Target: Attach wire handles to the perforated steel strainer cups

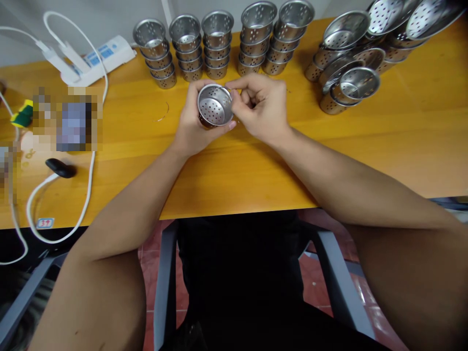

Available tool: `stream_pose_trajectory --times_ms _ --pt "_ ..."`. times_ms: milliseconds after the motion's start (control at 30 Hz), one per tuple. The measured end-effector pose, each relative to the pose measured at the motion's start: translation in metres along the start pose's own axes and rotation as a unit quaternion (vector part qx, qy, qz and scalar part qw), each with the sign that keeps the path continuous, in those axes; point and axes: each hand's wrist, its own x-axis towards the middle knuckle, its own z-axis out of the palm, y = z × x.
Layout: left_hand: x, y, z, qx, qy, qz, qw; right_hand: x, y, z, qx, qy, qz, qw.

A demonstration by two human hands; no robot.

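Note:
My left hand (192, 127) is wrapped round a small perforated steel strainer cup (214, 105), held above the yellow wooden table (234, 170) with its open mouth facing me. My right hand (261, 108) is curled at the cup's right rim, thumb and forefinger pinched together there; what they pinch is too small to make out. A thin bent wire (164, 113) lies on the table left of my hands.
Several neat stacks of the same cups (219, 46) stand along the back edge. A loose heap of cups (360, 48) lies at the back right. A white power strip (93, 61) with cables sits at the back left, a black oval object (60, 168) near the left edge.

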Motion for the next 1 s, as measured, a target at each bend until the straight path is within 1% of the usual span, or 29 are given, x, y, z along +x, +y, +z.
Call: stream_pose_trajectory --times_ms 67,133,333,433,567,667,733,767,833,933,1000 --pt "0.000 0.002 0.000 0.003 -0.005 0.001 1.000 -0.001 -0.001 0.001 0.000 0.012 -0.017 1.000" --pt "-0.001 0.005 0.000 0.002 -0.004 0.008 1.000 -0.001 -0.004 0.003 -0.005 0.017 -0.018 1.000" --pt "-0.003 0.019 -0.001 0.011 0.007 0.016 1.000 -0.002 -0.014 0.003 -0.006 -0.009 0.050 0.999" --pt "-0.003 0.023 -0.001 0.017 0.009 0.010 1.000 0.001 -0.014 0.002 0.026 -0.011 0.056 0.998" --pt "-0.003 0.029 -0.003 0.034 -0.005 -0.016 0.999 0.003 -0.015 0.003 0.074 0.003 0.055 0.996" --pt "-0.001 0.041 -0.005 0.036 -0.005 -0.014 0.999 0.004 -0.020 0.004 0.068 0.009 0.078 0.995" --pt "-0.001 0.051 -0.006 0.031 -0.004 -0.005 1.000 0.006 -0.023 0.001 0.067 0.002 0.100 0.993" --pt "-0.001 0.054 -0.006 0.024 -0.002 -0.004 1.000 0.007 -0.025 -0.001 0.077 -0.011 0.107 0.991" --pt "-0.002 0.055 -0.005 -0.003 0.002 -0.014 1.000 0.011 -0.026 -0.008 0.118 -0.056 0.116 0.985" --pt "-0.005 0.042 -0.001 -0.042 0.004 -0.043 0.998 0.017 -0.025 -0.021 0.187 -0.144 0.118 0.965" --pt "-0.006 0.029 0.002 -0.068 0.002 -0.036 0.997 0.019 -0.024 -0.027 0.210 -0.189 0.123 0.951"
